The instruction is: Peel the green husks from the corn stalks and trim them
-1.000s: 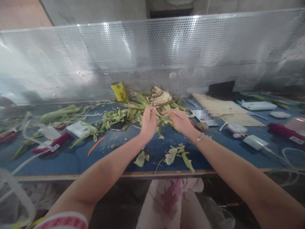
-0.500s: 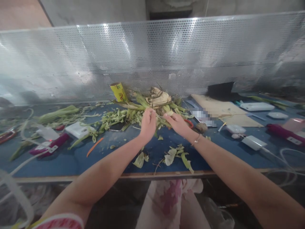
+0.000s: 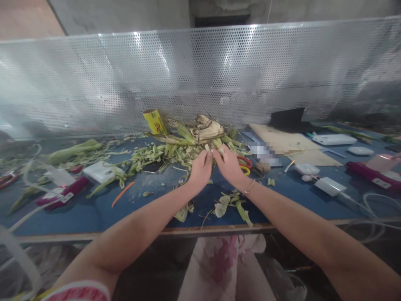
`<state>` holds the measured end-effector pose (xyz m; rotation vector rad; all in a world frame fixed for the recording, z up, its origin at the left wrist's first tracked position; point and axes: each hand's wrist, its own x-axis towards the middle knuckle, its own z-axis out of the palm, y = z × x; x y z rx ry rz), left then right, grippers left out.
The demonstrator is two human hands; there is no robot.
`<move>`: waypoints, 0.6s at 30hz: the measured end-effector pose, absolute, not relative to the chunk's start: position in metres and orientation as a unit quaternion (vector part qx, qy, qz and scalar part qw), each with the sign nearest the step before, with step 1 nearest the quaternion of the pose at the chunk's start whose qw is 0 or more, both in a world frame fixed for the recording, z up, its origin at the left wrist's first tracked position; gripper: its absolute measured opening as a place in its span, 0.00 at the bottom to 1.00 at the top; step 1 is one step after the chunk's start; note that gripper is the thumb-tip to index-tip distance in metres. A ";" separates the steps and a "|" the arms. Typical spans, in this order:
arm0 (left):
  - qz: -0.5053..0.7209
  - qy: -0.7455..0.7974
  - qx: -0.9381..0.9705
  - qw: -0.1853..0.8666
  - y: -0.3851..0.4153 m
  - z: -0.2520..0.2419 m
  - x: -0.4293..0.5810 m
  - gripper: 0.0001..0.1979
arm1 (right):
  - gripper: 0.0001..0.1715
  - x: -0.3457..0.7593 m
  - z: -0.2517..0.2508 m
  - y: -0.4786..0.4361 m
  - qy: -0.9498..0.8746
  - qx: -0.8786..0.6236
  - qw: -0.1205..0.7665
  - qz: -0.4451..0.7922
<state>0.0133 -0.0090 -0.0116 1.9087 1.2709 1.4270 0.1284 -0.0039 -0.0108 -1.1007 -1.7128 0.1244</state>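
Note:
My left hand [image 3: 201,168] and my right hand [image 3: 228,165] meet above the middle of the blue table, fingertips pinched close together. A small pale green plant piece [image 3: 207,147] pokes up between them, and its lower part is hidden by the fingers. Behind the hands lies a heap of green plant pieces [image 3: 147,155] with a dried, pale leafy bundle [image 3: 208,128] on top. Red and yellow ring handles [image 3: 245,168], probably of scissors, show beside my right hand. Loose leaf scraps [image 3: 223,205] lie nearer the front edge.
A perforated metal screen [image 3: 125,83] stands along the back. A yellow tube [image 3: 154,121] leans before it. To the left are a white box [image 3: 102,171], an orange strip [image 3: 123,194] and a purple power strip [image 3: 62,196]. At right lie cardboard [image 3: 316,158], a white charger [image 3: 330,187] and cables.
My hands have come together and turned inward, slightly nearer to me. The fingertips, apart before with a thin strand between them, now nearly touch. The ring handles show more.

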 end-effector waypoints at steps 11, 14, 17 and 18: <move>0.534 0.439 0.708 0.148 -0.007 -0.009 0.009 0.13 | 0.18 0.121 -0.013 -0.005 -0.702 -0.464 0.535 0.077; 0.551 0.429 0.698 0.159 -0.008 -0.006 0.010 0.14 | 0.20 0.122 -0.013 -0.003 -0.695 -0.468 0.536 0.102; 0.572 0.426 0.680 0.172 -0.007 -0.005 0.011 0.16 | 0.21 0.122 -0.012 -0.004 -0.685 -0.458 0.555 0.117; 0.574 0.424 0.678 0.175 -0.006 -0.005 0.011 0.16 | 0.20 0.122 -0.011 -0.005 -0.682 -0.452 0.562 0.121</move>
